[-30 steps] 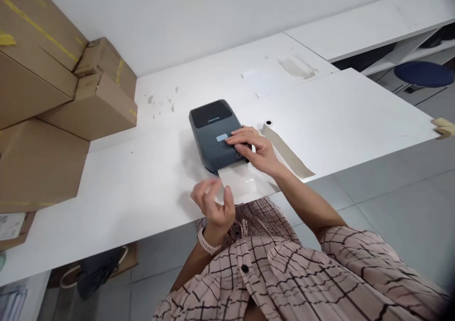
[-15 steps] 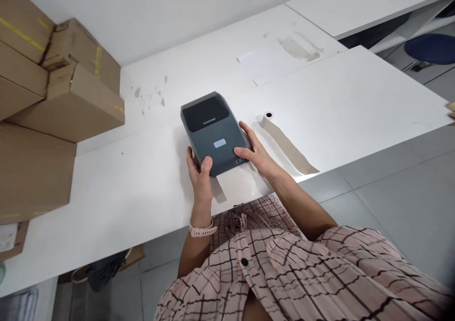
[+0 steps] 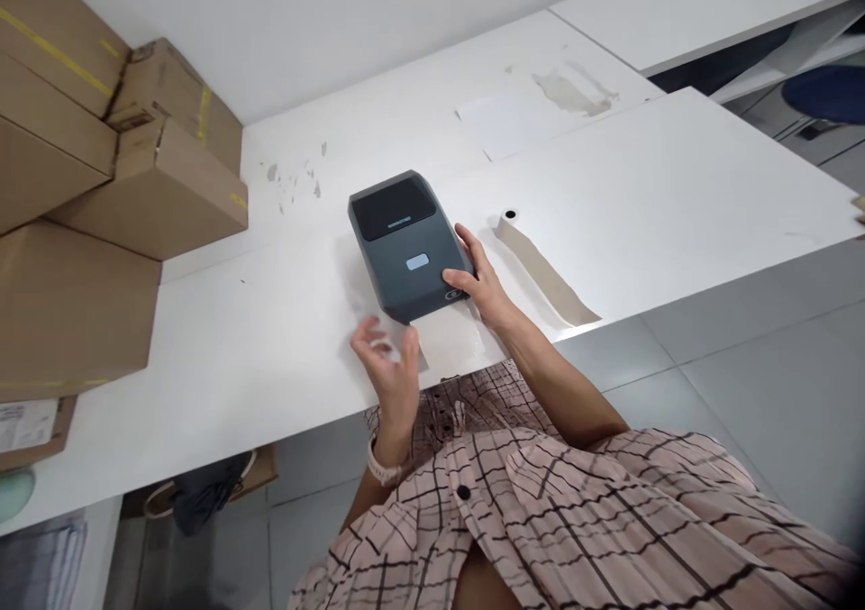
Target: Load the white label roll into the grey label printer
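Note:
A dark grey label printer [image 3: 392, 268] with a black window and a light button stands on the white table. White label paper [image 3: 450, 340] sticks out of its front, toward the table edge. My right hand [image 3: 483, 286] grips the printer's right side, thumb on top and fingers along the side. My left hand [image 3: 388, 358] is off the printer, just in front of its near left corner and left of the paper. Its fingers are apart and slightly blurred, with nothing in them. To the right lies a small paper roll [image 3: 510, 218] with a beige strip [image 3: 550, 281] unrolled toward the edge.
Cardboard boxes [image 3: 74, 295] are stacked on the left of the table. A white sheet [image 3: 490, 128] lies toward the back, near a stained patch [image 3: 571, 94]. A blue stool seat [image 3: 824, 94] is at the far right, beyond the table.
My left hand has let go of the printer's left side and moved back toward the table edge, its fingers opening. My right hand still grips the printer.

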